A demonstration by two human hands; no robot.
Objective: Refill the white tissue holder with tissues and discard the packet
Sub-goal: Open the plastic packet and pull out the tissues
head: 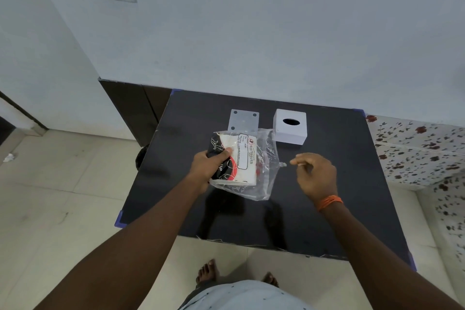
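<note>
Tissue packet held over the table, open end toward the right hand

Nearest, the left hand [210,166] is closed around the printed end of the tissue packet [239,161], which is held just above the black table [339,196]. The packet's long axis is seen running roughly left to right, with the loose clear film trailing off toward the right hand [314,173]. That hand hovers just beside the film, fingers curled and thumb pinched to forefinger; a small scrap may be held there, but this cannot be told. The tissue stack is judged to come out rightward, so the right hand is the better placed. Farther back, the white tissue holder [290,128] stands with its oval slot upward, just beyond the packet. A flat grey plate [243,120], perhaps its base, lies to the holder's left, partly covered by the packet.
</note>
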